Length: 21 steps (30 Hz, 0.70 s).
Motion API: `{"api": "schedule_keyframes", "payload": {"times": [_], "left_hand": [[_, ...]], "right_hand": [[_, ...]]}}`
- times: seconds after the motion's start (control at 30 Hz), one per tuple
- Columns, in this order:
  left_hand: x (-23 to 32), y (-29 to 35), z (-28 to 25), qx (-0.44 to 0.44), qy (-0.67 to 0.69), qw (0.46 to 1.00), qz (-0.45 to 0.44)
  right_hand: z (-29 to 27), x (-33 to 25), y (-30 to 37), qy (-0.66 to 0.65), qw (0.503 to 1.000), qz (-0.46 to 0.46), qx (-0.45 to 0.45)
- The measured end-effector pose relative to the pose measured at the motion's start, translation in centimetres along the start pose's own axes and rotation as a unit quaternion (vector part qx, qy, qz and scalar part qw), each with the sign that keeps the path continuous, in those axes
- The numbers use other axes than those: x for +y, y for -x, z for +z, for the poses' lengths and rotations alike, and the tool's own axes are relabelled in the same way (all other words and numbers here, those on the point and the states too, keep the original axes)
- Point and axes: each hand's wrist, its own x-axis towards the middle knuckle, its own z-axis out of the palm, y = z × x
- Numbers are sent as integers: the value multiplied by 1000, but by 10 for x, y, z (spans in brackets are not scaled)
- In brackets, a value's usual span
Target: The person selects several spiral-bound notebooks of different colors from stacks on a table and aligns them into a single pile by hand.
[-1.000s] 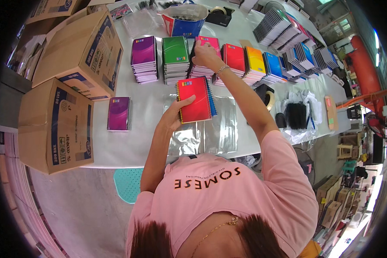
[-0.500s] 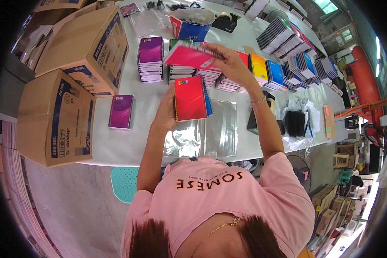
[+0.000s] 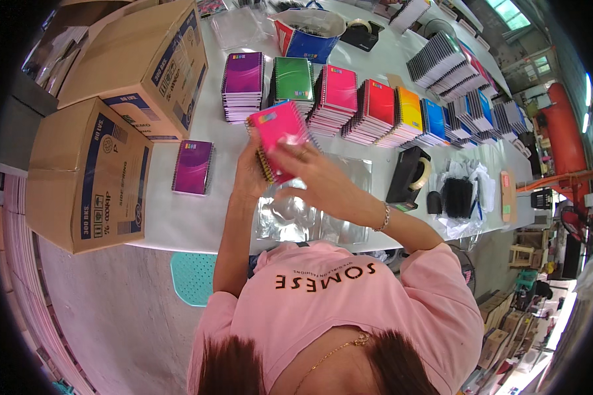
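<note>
Left hand and right hand both grip a small stack of spiral notebooks, pink on top, held above the table. The left grips its lower edge; the right lies across the cover, hiding the lower part. Just beyond it lie coloured notebook piles; to its left, a lone purple notebook.

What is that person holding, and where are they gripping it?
A small stack of spiral notebooks, pink on top: left hand grips its lower left edge, right hand lies across its lower front.
</note>
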Motion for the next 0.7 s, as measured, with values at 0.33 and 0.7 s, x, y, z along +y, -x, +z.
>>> {"api": "schedule_keyframes", "payload": {"times": [0.33, 0.7], "left_hand": [[-14, 6, -1, 89, 53, 989, -105], [-8, 15, -19, 105, 33, 993, -33]], "right_hand": [[52, 168, -135, 101, 976, 128, 143], [42, 171, -161, -145, 958, 188, 159]]}}
